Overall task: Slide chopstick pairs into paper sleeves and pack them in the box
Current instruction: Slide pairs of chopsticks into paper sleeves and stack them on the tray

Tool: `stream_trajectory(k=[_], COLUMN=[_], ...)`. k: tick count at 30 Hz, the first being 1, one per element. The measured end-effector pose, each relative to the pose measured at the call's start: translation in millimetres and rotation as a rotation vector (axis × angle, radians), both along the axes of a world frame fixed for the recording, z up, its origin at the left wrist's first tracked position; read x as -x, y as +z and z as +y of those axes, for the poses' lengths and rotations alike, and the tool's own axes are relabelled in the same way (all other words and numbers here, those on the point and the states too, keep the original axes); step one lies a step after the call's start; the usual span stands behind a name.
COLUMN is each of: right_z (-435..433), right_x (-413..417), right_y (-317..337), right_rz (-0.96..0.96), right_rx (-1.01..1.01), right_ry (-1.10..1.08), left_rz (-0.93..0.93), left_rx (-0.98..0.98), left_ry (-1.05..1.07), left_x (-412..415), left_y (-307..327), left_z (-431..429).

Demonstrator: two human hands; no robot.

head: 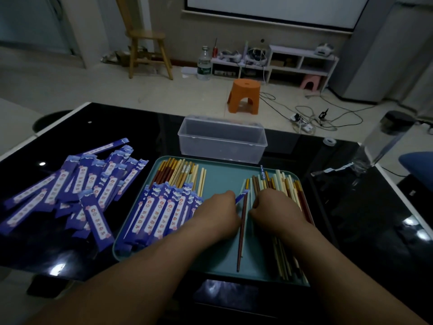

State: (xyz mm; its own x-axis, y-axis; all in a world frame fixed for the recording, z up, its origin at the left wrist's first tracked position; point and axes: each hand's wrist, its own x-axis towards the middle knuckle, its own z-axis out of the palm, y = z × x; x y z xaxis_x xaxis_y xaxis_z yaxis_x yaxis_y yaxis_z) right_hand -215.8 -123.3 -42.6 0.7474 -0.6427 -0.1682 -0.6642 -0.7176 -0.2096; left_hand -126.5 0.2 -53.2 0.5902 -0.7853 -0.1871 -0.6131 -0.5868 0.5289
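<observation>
Chopstick pair point(242, 233) between hands on tray point(222, 184): likely light, stiff, slick; grip near thick tops, aligned. Left hand point(220, 208) pinches paper sleeve point(241, 198): flimsy, hold by mouth. Right hand point(267, 205) curled beside pair, grip hidden. Box point(222, 146) beyond both hands.

I read it as a home living room: projector screen point(276, 10) top, wooden chair point(146, 43) upper left, plastic stools point(244, 96), low shelf point(297, 61).

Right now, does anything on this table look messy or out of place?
One blue sleeved pair pokes up among the bare chopsticks at the right of the tray, apart from the sleeved row at its left. The empty paper sleeves lie in a crisscrossed heap beside it.
</observation>
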Motion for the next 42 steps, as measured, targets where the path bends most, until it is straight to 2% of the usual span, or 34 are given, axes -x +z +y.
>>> stream_trajectory(k=[6,13,19,26,32,42], right_z=[3,12,19,21,25,28], right_x=[-6,-13,-26,-28,-28,-32], right_y=[-2,4,9,9,8,10], right_rz=[0.005,0.059,0.188,0.214,0.209,0.148], right_rx=[0.0,-0.001,-0.024,-0.013,0.065,-0.012], right_ry=[-0.02,-0.039,0.044,0.065,0.05,0.052], left_rz=[0.053,0.074,0.09,0.159,0.221,0.241], left_rx=[-0.089,-0.087,-0.106,-0.071,-0.022,-0.02], left_ry=[-0.037,-0.048,-0.039,0.011,0.087,0.128], left_x=[-3,-4,-2,-5,-8,-16], left_y=[3,3,4,9,7,2], left_z=[7,7,5,7,3,1])
